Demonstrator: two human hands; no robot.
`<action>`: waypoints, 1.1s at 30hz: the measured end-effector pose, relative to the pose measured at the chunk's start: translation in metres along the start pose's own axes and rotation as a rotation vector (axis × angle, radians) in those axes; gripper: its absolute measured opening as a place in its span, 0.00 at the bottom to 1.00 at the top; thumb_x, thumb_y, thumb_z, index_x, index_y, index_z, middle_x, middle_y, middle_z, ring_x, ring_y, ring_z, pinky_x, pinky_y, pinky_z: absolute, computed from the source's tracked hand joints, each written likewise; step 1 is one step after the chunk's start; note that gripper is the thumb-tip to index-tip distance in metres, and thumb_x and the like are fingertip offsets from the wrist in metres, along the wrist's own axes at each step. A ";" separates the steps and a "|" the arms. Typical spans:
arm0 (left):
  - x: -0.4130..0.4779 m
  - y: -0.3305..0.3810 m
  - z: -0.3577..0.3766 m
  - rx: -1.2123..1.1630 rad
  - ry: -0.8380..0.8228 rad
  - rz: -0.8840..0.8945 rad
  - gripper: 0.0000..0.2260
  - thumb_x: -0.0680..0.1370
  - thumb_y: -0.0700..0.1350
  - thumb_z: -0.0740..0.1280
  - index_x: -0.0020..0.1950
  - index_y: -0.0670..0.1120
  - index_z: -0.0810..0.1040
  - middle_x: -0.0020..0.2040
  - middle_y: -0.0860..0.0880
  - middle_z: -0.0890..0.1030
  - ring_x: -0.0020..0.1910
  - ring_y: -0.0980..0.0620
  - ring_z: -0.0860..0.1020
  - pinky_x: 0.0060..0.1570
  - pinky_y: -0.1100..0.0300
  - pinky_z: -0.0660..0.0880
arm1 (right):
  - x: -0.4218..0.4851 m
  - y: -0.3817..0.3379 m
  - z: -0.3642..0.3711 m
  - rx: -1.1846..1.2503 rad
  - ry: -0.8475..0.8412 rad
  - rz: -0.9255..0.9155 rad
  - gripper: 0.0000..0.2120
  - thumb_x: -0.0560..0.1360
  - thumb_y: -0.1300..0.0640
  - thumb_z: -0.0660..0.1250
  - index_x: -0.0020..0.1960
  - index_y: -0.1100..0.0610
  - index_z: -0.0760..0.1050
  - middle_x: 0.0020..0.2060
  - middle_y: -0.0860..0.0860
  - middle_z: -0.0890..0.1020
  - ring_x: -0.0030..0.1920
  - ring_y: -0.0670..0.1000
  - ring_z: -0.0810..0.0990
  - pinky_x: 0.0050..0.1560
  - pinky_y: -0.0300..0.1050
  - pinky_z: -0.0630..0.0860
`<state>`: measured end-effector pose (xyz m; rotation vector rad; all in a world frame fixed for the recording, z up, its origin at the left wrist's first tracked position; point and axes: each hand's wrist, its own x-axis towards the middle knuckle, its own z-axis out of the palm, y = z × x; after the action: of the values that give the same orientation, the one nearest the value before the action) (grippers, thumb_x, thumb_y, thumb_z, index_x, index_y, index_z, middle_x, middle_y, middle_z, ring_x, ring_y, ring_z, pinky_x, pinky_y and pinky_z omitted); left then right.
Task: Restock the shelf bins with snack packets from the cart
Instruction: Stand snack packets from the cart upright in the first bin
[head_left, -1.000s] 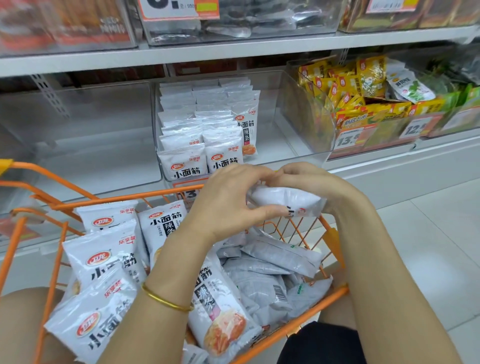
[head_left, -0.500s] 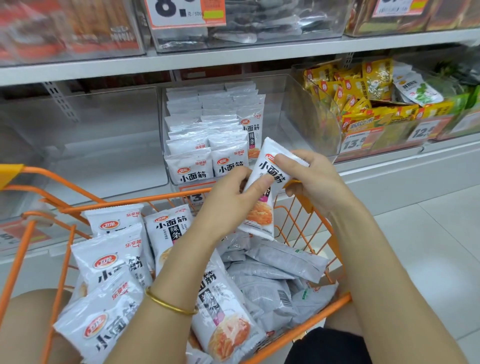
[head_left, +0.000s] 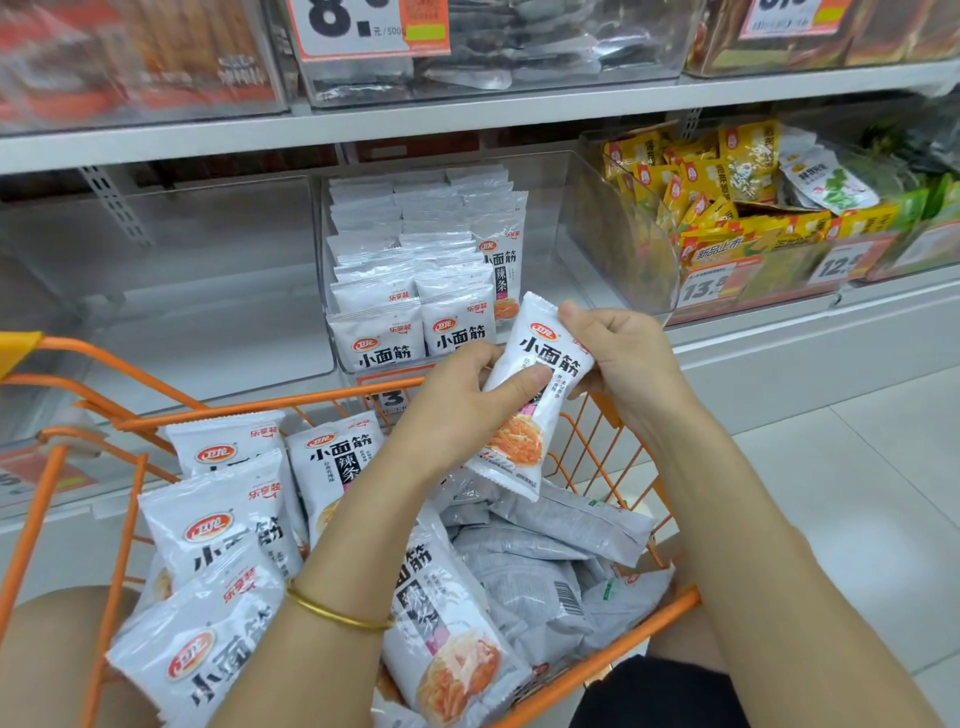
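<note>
Both hands pinch one white packet (head_left: 530, 395) upright above the cart (head_left: 613, 660), left hand (head_left: 457, 405) on its left edge, right hand (head_left: 618, 353) at its top corner, bin (head_left: 540, 291) just behind.

Both forearms are bare and run to the bottom edge of the frame. A thin, plain gold bangle (head_left: 337, 616) circles the left wrist, low and left of centre. The left hand (head_left: 457, 410) and right hand (head_left: 623, 364), at mid-frame, have short-trimmed nails. A black garment (head_left: 660, 696) shows at the bottom edge, right of centre; its cut cannot be told. A bare knee (head_left: 47, 654) fills the lower left corner.
</note>
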<state>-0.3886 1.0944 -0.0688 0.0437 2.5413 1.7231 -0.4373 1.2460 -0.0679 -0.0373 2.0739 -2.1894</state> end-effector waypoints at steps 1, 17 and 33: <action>0.000 0.001 0.000 -0.004 0.019 0.008 0.11 0.75 0.53 0.68 0.50 0.47 0.76 0.42 0.51 0.82 0.37 0.55 0.80 0.35 0.61 0.74 | 0.001 0.001 0.000 0.018 -0.005 0.006 0.16 0.78 0.53 0.63 0.35 0.61 0.76 0.26 0.53 0.82 0.24 0.49 0.79 0.24 0.39 0.77; 0.002 -0.006 -0.007 0.432 0.480 0.271 0.17 0.80 0.53 0.58 0.63 0.46 0.75 0.52 0.50 0.77 0.51 0.51 0.74 0.50 0.58 0.69 | 0.003 -0.008 -0.006 0.104 -0.286 0.190 0.10 0.70 0.54 0.67 0.46 0.60 0.77 0.34 0.51 0.84 0.32 0.47 0.82 0.34 0.41 0.81; 0.011 -0.029 -0.006 0.810 0.495 0.324 0.21 0.72 0.41 0.70 0.65 0.47 0.74 0.75 0.39 0.60 0.75 0.38 0.52 0.71 0.40 0.46 | 0.142 -0.016 0.019 -0.873 -0.098 0.246 0.21 0.63 0.71 0.75 0.56 0.66 0.78 0.47 0.60 0.83 0.44 0.58 0.83 0.45 0.54 0.82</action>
<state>-0.3996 1.0783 -0.0940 0.0809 3.5984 0.6810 -0.5775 1.2122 -0.0608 0.0274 2.6150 -1.0036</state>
